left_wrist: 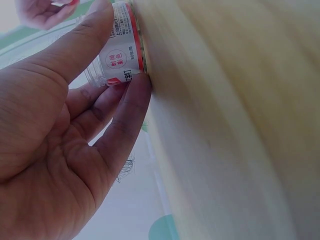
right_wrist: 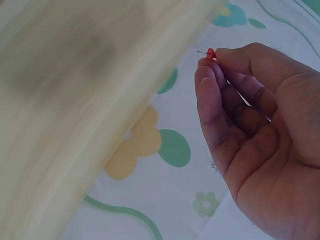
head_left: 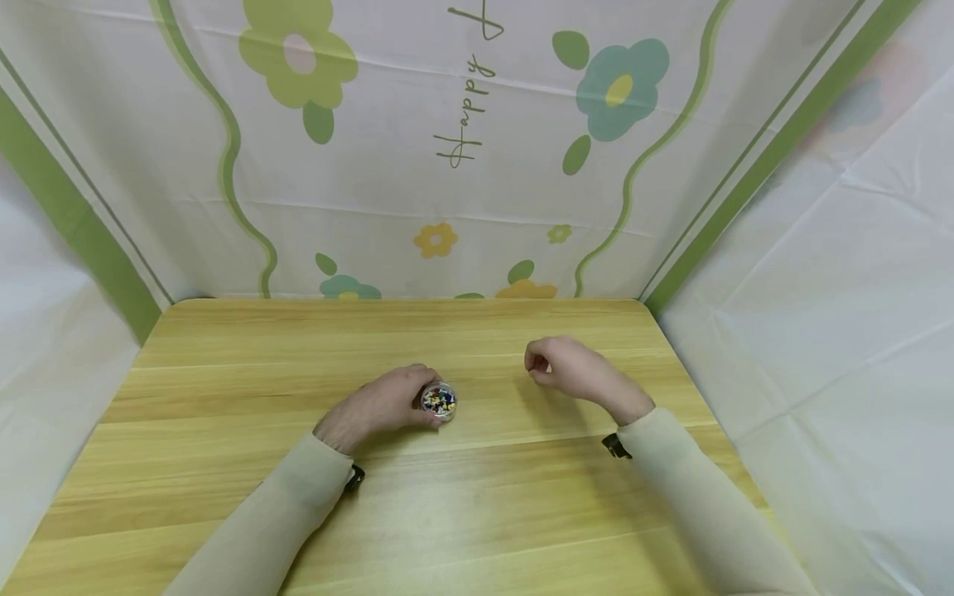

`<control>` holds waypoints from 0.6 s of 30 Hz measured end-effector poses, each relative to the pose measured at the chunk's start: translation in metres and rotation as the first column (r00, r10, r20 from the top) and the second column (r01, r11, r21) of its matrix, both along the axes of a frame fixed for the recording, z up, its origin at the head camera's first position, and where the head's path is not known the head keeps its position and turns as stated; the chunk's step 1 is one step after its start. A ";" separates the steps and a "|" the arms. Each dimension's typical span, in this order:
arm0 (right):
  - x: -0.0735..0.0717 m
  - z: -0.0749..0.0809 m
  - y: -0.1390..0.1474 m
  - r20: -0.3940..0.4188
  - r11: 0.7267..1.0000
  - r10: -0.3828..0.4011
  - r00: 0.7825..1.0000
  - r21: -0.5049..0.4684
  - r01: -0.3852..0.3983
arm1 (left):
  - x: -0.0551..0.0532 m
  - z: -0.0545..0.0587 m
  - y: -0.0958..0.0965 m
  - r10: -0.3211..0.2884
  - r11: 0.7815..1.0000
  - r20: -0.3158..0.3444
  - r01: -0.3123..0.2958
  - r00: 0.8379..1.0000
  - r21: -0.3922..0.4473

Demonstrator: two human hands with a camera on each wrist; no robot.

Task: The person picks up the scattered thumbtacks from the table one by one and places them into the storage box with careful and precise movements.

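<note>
A small clear jar (head_left: 440,401) of multicoloured push pins stands on the table, its open top showing the pins in the head view. My left hand (head_left: 387,401) grips it from the left, thumb and fingers around its side. In the left wrist view the jar (left_wrist: 120,52) carries a white label with red and black print. My right hand (head_left: 570,368) is held above the table, to the right of the jar. Between its thumb and fingertip it pinches a red push pin (right_wrist: 211,53), metal point outward. In the head view that pin cannot be made out.
The wooden table (head_left: 447,513) has its far edge against a hanging cloth (head_left: 387,182) printed with flowers and lettering. White cloth sides (head_left: 857,331) stand at left and right. Dark wrist straps (head_left: 615,447) show below both sleeves.
</note>
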State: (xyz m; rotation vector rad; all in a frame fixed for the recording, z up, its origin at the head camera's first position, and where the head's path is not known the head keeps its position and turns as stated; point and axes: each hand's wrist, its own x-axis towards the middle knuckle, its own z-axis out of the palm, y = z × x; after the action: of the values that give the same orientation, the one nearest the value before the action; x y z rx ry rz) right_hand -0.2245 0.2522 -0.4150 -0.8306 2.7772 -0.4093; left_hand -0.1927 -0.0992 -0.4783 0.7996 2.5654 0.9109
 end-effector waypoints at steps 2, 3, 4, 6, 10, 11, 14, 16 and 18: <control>-0.002 0.003 0.000 0.032 0.999 -0.026 0.999 -0.046 0.027 | 0.000 -0.001 0.000 -0.001 1.000 -0.002 0.001 1.000 -0.003; -0.004 0.004 0.000 0.044 0.997 -0.036 0.998 -0.065 0.039 | 0.000 -0.001 0.000 -0.001 1.000 -0.002 0.001 1.000 -0.003; -0.005 0.004 0.000 0.048 0.995 -0.044 0.998 -0.082 0.047 | -0.001 -0.001 0.000 0.000 1.000 -0.002 0.000 1.000 -0.004; -0.007 0.006 -0.002 0.055 0.992 -0.057 0.997 -0.108 0.063 | -0.001 -0.001 0.001 0.000 1.000 0.000 0.000 1.000 -0.005; -0.008 0.006 -0.011 0.048 0.989 -0.074 0.996 -0.124 0.080 | 0.000 0.000 0.001 -0.002 1.000 -0.002 0.002 1.000 -0.008; -0.008 0.006 -0.014 0.046 0.989 -0.077 0.996 -0.127 0.082 | 0.000 0.000 0.001 -0.003 1.000 -0.003 0.003 1.000 -0.008; -0.006 0.004 -0.026 0.041 0.986 -0.083 0.996 -0.144 0.088 | 0.000 0.001 0.001 -0.005 1.000 -0.007 0.005 1.000 -0.011; -0.004 0.002 -0.035 0.032 0.984 -0.079 0.996 -0.158 0.083 | 0.000 0.001 0.002 -0.012 1.000 -0.017 0.012 1.000 -0.014; -0.002 0.000 -0.044 0.026 0.982 -0.072 0.997 -0.175 0.075 | 0.000 0.002 0.002 -0.014 1.000 -0.020 0.014 1.000 -0.014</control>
State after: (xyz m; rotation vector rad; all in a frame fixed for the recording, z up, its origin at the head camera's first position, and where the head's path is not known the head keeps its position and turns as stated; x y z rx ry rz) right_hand -0.2263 0.2077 -0.4147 -0.7572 2.7901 -0.6811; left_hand -0.1929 -0.0968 -0.4766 0.8264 2.5773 0.8845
